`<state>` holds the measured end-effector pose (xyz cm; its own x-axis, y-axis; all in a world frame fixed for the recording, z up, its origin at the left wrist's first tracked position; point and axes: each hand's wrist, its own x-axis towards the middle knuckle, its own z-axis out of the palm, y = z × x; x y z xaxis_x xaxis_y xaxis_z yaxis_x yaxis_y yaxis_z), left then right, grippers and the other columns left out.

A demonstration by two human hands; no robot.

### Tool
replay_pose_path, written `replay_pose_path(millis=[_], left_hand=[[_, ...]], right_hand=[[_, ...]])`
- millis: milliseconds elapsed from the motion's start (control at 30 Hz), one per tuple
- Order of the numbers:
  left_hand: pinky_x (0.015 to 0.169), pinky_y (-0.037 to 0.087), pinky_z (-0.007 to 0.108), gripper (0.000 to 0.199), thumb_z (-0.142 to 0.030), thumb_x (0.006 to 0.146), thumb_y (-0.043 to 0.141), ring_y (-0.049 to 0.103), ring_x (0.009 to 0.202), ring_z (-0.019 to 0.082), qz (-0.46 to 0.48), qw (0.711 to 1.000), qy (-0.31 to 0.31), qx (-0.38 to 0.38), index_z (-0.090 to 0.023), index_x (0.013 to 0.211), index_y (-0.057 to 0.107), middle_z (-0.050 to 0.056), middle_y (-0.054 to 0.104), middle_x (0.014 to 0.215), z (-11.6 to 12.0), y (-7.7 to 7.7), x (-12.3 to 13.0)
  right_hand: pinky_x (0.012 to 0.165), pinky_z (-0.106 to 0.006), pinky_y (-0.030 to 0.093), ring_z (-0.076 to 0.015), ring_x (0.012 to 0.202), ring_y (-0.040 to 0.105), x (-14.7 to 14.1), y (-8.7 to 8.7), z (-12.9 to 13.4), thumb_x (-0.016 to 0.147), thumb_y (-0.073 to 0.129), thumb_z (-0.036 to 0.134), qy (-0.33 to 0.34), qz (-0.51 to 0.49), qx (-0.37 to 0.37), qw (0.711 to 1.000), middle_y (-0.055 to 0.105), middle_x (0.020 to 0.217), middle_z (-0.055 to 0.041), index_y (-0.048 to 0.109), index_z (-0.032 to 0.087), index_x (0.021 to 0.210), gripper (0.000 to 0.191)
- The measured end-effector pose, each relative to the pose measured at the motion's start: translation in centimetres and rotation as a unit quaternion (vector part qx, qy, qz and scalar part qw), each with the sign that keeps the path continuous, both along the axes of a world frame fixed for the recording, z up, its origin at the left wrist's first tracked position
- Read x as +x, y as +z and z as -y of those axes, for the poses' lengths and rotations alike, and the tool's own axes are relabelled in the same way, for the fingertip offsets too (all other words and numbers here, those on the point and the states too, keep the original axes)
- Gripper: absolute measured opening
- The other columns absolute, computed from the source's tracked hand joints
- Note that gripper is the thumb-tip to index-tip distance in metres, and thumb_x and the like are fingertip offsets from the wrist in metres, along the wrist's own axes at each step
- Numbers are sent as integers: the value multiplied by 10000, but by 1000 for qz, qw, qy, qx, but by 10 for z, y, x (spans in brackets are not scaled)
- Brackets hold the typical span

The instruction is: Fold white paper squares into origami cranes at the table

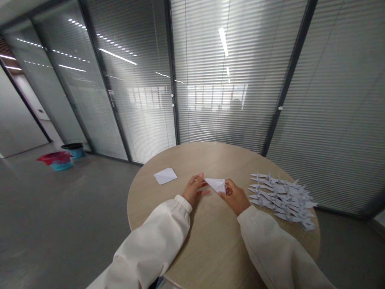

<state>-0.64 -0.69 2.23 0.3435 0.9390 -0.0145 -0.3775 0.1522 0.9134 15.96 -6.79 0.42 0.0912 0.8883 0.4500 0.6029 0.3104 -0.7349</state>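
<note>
A folded sheet of white paper (215,184), narrowing to a point on its left, is held over the middle of the table. My right hand (234,196) pinches its wide right end between thumb and fingers. At the pointed left tip is my left hand (196,188), thumb and index finger closed on the tip while the other fingers stretch out below. To the left lies a stack of white paper squares (165,176). On the right, several folded paper cranes (281,196) are laid out close together in rows.
The round wooden table (210,245) stands near a glass partition with blinds (222,120). On the floor at the left are a bin with a red liner (57,159) and a bin with a black liner (75,150).
</note>
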Motion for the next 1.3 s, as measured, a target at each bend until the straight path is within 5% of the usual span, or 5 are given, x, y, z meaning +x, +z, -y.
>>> replay_pose_path(millis=[167,400,800,1000,1300], left_hand=[[671,510,374,372,-426,662,598,576,803,194,-7,992,-122,-34,-138,884,518,107,577,918,6,-5,5],[709,499,350,361,-316,692,609,626,702,185,-25,983,-174,-50,-123,961,465,111,621,813,6,-6,3],[651,510,335,355,-223,662,628,609,648,160,-11,994,-96,-48,-134,972,480,54,608,720,2,-4,2],[567,475,259,336,-178,632,621,587,607,135,-11,999,-25,-42,-151,949,512,35,603,698,-8,-12,2],[615,469,287,345,-229,578,685,596,595,156,9,1000,-21,21,-93,858,537,71,633,689,-13,-19,2]], right_hand=[[595,-234,444,-128,641,570,-3,3,2,660,558,201,8,44,17,999,601,759,9,465,229,980,335],[611,-246,455,-127,663,560,-4,2,2,633,582,170,26,11,18,999,574,818,-4,391,224,1110,517],[630,-268,469,-173,858,524,-7,9,5,591,588,125,48,-4,58,997,516,998,-46,318,249,1239,712],[623,-270,491,-182,894,499,-5,13,8,603,536,63,84,34,54,994,472,1029,-41,411,304,1189,647],[741,-318,475,-204,1054,419,-2,10,7,606,536,32,99,64,93,989,400,1170,-49,336,326,1245,731]])
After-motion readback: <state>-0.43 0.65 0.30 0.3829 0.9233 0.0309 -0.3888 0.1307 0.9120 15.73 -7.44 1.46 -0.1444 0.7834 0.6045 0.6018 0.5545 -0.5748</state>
